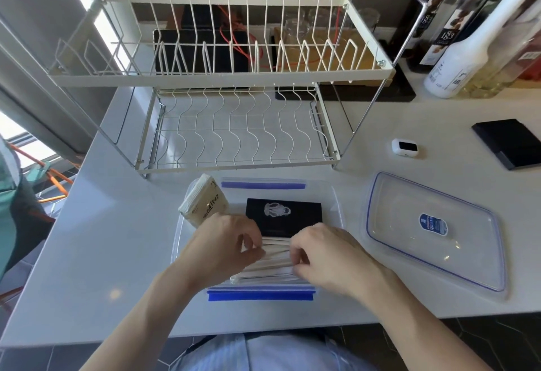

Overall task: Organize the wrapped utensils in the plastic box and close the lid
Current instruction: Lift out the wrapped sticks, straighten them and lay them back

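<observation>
A clear plastic box [336, 209] with blue clips sits at the counter's near edge. Inside, at its front, lies a stack of white-wrapped utensils [276, 249]. My left hand [225, 242] grips the stack's left end and my right hand [325, 253] grips its right end, fingers curled over the wrappers. Behind the stack lies a black packet [284, 215] with a white figure. A napkin pack [205, 202] leans in the box's far left corner. The clear lid [433, 230], blue-rimmed with a blue sticker, lies flat to the right of the box.
A white wire dish rack [234, 124] stands just behind the box. A small white device [405, 146] and a black flat case [512, 143] lie at the right. Bottles [474, 48] stand at the back right. The counter edge runs close to my body.
</observation>
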